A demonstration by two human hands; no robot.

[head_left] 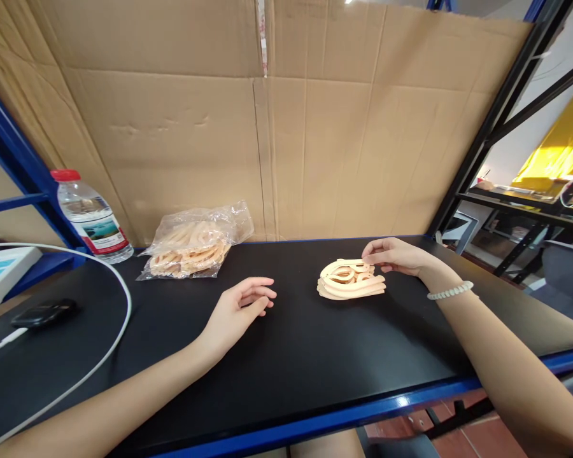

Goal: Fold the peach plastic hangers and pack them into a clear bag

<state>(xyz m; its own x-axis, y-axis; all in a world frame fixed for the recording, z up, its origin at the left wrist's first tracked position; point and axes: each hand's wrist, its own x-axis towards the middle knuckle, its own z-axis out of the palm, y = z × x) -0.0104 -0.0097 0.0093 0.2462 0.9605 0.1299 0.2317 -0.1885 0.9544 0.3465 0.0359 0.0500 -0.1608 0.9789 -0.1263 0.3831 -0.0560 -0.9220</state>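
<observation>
A small stack of cream-coloured, curved cut-out pieces lies on the black table, right of the middle. My right hand reaches in from the right, its thumb and fingertips pinched at the stack's upper right edge on one of the pieces. How firm that hold is, I cannot tell. My left hand rests on the table left of the stack, fingers loosely bent and apart from the thumb, holding nothing. Behind it sits a clear plastic bag filled with similar pale pieces.
At the back left stands a water bottle with a red cap. A white cable loops over the left side, near a black device and a white box. A cardboard wall closes off the rear; the table's blue edge runs in front.
</observation>
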